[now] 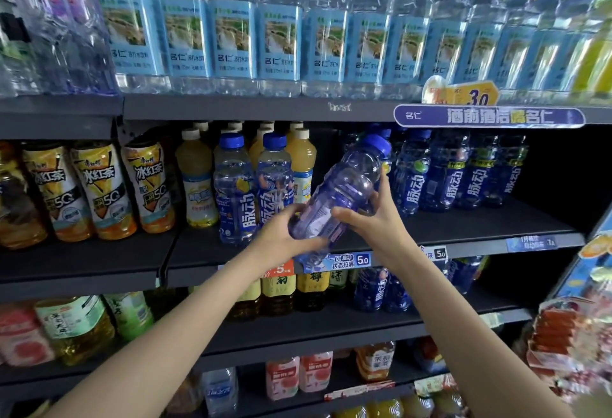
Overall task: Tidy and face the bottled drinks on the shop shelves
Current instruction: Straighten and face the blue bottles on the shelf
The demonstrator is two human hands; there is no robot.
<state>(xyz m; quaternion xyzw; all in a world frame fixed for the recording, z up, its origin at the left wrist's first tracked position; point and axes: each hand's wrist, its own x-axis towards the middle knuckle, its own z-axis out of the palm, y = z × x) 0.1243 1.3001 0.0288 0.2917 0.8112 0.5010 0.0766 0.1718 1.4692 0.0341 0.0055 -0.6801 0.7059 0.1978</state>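
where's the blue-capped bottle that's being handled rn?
Head view, centre: the blue-capped bottle is tilted, cap up-right, held by the left hand and right hand in front of the middle shelf, between two upright blue bottles and a blue row.

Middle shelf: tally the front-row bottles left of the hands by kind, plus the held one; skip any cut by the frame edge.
Iced-tea bottles with yellow-and-black labels: 3
Pale yellow juice bottles with white caps: 2
Standing clear blue-capped bottles with blue labels: 2
Held clear blue-capped bottle: 1
Total: 8
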